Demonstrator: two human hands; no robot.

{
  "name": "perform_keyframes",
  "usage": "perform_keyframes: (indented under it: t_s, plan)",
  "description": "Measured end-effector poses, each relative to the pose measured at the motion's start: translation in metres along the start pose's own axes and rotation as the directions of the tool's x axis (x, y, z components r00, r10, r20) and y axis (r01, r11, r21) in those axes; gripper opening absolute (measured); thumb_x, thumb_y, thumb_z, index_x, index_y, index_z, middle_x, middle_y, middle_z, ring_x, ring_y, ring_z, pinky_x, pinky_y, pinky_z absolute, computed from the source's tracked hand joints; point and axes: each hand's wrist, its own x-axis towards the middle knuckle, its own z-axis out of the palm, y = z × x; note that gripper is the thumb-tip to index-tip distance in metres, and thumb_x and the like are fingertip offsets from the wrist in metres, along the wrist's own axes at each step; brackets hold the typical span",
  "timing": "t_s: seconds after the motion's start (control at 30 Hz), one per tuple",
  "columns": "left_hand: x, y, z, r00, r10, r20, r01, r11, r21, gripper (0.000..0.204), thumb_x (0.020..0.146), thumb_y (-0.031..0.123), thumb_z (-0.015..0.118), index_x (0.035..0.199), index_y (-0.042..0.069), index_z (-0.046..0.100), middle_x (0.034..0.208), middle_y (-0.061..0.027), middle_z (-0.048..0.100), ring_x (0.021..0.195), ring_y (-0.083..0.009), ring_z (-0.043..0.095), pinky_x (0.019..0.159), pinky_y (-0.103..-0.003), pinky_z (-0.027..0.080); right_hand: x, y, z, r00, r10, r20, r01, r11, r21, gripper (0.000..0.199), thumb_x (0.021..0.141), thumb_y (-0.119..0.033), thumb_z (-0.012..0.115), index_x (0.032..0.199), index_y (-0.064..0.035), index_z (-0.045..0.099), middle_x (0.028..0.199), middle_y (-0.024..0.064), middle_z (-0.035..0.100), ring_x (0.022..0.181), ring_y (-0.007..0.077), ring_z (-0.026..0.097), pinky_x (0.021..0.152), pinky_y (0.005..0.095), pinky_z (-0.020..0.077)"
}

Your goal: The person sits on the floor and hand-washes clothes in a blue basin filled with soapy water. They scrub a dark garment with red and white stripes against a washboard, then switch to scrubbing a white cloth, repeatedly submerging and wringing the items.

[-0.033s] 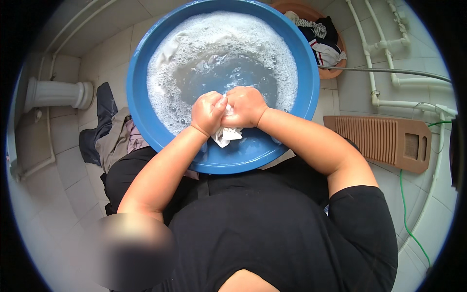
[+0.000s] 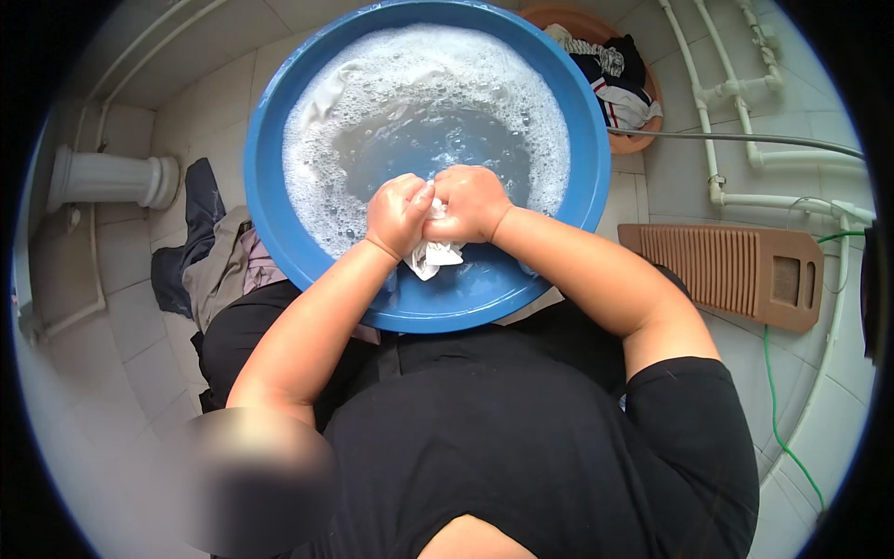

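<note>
Close together over the near part of a large blue basin (image 2: 265,200), both my hands are closed on a wet white cloth (image 2: 430,260). My left hand (image 2: 399,217) grips it from the left, thumb on top. Pressed against that hand, my right hand (image 2: 471,204) has its fingers wrapped round the same cloth. A short end of the cloth hangs below the fists; the rest is hidden inside them. Soapy water (image 2: 410,154) fills the basin, ringed by thick white suds (image 2: 447,61). Pale fabric (image 2: 333,86) pokes through the foam at the far left.
A ribbed brown washboard (image 2: 708,270) lies at the right beside a green cord (image 2: 775,410) and white pipes (image 2: 708,130). Behind the basin stands an orange tub (image 2: 643,140) of clothes. Dark and beige garments (image 2: 209,252) lie on the tiles at left, near a white pedestal (image 2: 112,179).
</note>
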Motion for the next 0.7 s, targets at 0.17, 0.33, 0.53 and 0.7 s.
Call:
perform_keyframes:
  t_s: [0.17, 0.33, 0.53, 0.7]
  plan:
    - [0.006, -0.020, -0.005, 0.857, -0.513, 0.041, 0.352, 0.526, -0.774, 0.047, 0.089, 0.046, 0.048, 0.082, 0.001, 0.059, 0.082, -0.0048, 0.062, 0.080, -0.0172, 0.060, 0.072, -0.031, 0.046, 0.014, 0.029, -0.011, 0.901, 0.377, 0.215, -0.419, 0.629, 0.655, 0.030, 0.079, -0.036, 0.059, 0.071, -0.0071, 0.057, 0.073, 0.0054, 0.058, 0.068, 0.0154, 0.057, 0.063, 0.0292, 0.0448]
    - [0.007, -0.009, -0.049, 0.636, -0.768, 0.079, 0.232, 0.093, -0.968, 0.078, 0.084, 0.065, 0.037, 0.123, -0.003, 0.037, 0.119, -0.0208, 0.048, 0.110, -0.0335, 0.048, 0.088, -0.048, 0.042, 0.014, 0.062, -0.022, 0.623, 0.757, 0.197, -0.423, 0.115, 0.899, 0.034, 0.082, -0.032, 0.060, 0.096, -0.0011, 0.058, 0.095, 0.0114, 0.058, 0.092, 0.0185, 0.055, 0.077, 0.0315, 0.0461]
    - [0.000, -0.011, -0.019, 0.927, -0.100, -0.363, 0.285, 0.815, 0.505, 0.063, 0.077, 0.034, 0.063, 0.131, 0.009, 0.041, 0.140, -0.0234, 0.024, 0.126, -0.0388, 0.031, 0.102, -0.042, 0.030, 0.020, 0.054, -0.005, 0.910, 0.245, -0.336, -0.322, 0.926, -0.198, 0.046, 0.076, -0.035, 0.061, 0.116, -0.0113, 0.056, 0.125, 0.0172, 0.048, 0.114, 0.0334, 0.045, 0.096, 0.0401, 0.0365]
    - [0.008, -0.033, -0.016, 0.790, -0.606, -0.092, 0.605, 0.795, -0.046, 0.069, 0.080, 0.032, 0.061, 0.135, 0.006, 0.031, 0.133, -0.0252, 0.037, 0.123, -0.0360, 0.037, 0.101, -0.038, 0.032, 0.045, 0.046, 0.005, 0.916, 0.383, 0.118, -0.348, 0.906, -0.241, 0.059, 0.077, -0.047, 0.056, 0.129, -0.0204, 0.046, 0.142, 0.0170, 0.026, 0.129, 0.0342, 0.031, 0.103, 0.0395, 0.0298]
